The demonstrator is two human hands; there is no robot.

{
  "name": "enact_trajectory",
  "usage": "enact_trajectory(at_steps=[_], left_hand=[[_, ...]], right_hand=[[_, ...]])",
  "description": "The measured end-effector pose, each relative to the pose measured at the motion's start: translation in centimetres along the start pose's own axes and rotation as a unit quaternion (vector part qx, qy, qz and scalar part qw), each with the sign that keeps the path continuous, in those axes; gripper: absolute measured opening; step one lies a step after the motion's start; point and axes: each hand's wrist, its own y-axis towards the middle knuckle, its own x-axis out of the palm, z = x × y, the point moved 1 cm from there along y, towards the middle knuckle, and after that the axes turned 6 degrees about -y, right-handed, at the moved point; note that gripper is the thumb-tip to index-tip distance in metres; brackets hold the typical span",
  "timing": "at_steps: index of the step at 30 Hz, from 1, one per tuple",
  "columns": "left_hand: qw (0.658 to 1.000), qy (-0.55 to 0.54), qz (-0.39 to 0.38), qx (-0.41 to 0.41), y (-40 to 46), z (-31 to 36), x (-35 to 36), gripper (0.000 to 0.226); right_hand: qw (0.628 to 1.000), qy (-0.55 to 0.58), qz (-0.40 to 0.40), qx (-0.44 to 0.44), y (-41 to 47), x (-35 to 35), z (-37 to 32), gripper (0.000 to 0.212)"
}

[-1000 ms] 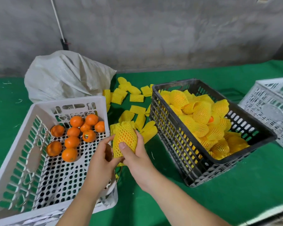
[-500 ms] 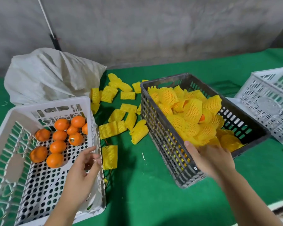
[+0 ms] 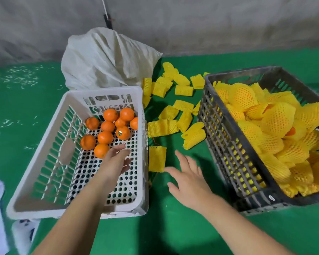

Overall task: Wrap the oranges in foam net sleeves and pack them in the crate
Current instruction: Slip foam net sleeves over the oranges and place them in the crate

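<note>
Head view: left hand [image 3: 116, 159] open and empty inside white crate [image 3: 50, 208], fingertips just short of bare oranges [image 3: 109, 129]. Right hand [image 3: 187, 177] spread, empty, thumb tip at a flat foam net sleeve [image 3: 157, 158]; contact unclear. Black crate [image 3: 226, 144] to its right holds wrapped oranges [image 3: 276, 118], cut off at frame edge. Both hands slightly blurred.

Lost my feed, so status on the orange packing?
Left hand open over white crate, near closest orange. Right hand open beside foam sleeve. Nothing in the way.
</note>
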Motion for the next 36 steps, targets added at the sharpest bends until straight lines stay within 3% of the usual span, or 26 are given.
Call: enact_trajectory(at_steps=[2,5,7,9,12,14,16,17,19,21,22,23,27,31,32,34,36], left_hand=[[0.985,0.172,0.010,0.015,2.5,0.3,-1.9,0.053],[0.858,0.510,0.038,0.045,5.8,-0.9,-4.9,0.074],[0.819,0.573,0.003,-0.003,7.3,-2.0,-6.7,0.086],[0.810,0.584,-0.007,-0.048,8.5,-2.8,-8.0,0.095],[0.811,0.581,0.068,-0.024,10.1,-2.9,-8.0,0.095],[0.830,0.552,0.078,-0.001,11.1,-2.8,-7.8,0.086],[0.856,0.511,0.078,0.022,12.1,-3.4,-7.3,0.074],[0.857,0.507,0.091,0.024,12.3,-3.7,-7.2,0.071],[0.850,0.514,0.117,0.009,12.6,-4.5,-7.1,0.067],[0.863,0.489,0.128,-0.009,12.4,-4.7,-7.0,0.063],[0.877,0.462,0.129,-0.016,12.2,-4.3,-7.1,0.064],[0.894,0.430,0.125,-0.011,11.9,-3.6,-7.0,0.064],[0.977,0.179,0.080,0.086,7.5,1.6,-5.1,0.064],[0.989,-0.011,-0.022,0.145,-1.0,5.1,-0.9,0.052],[0.987,-0.038,-0.061,0.147,-2.7,5.2,0.2,0.046],[0.977,-0.078,-0.136,0.142,-5.5,4.7,2.4,0.044],[0.964,-0.124,-0.201,0.125,-7.6,3.9,3.9,0.058]], right_hand=[[0.992,-0.011,-0.126,-0.007,3.1,3.0,-0.9,0.046],[0.978,-0.027,-0.205,-0.029,6.5,6.3,-0.9,0.056],[0.975,-0.048,-0.214,-0.039,7.9,7.5,-0.2,0.062],[0.974,-0.058,-0.214,-0.035,8.7,8.1,-0.1,0.067],[0.991,0.018,-0.133,0.012,9.3,7.5,-0.3,0.064],[0.990,0.138,0.005,0.021,9.5,6.2,-0.9,0.038],[0.953,0.270,0.120,0.073,8.9,4.8,-1.4,0.014],[0.923,0.334,0.149,0.117,8.7,4.3,-1.6,0.013],[0.836,0.473,0.171,0.218,8.7,3.5,-2.0,0.020],[0.724,0.605,0.154,0.292,8.8,2.9,-2.1,0.024],[0.683,0.645,0.142,0.312,8.7,2.5,-2.1,0.027],[0.664,0.663,0.134,0.318,8.5,2.1,-2.1,0.029],[0.700,0.641,0.134,0.286,7.5,0.9,-2.0,0.014],[0.653,0.696,0.154,0.258,6.5,-1.9,-3.0,0.012],[0.664,0.687,0.172,0.240,6.3,-2.8,-3.4,0.012],[0.725,0.621,0.230,0.190,5.7,-4.4,-4.4,0.015],[0.761,0.573,0.274,0.133,4.8,-6.1,-5.1,0.026]])
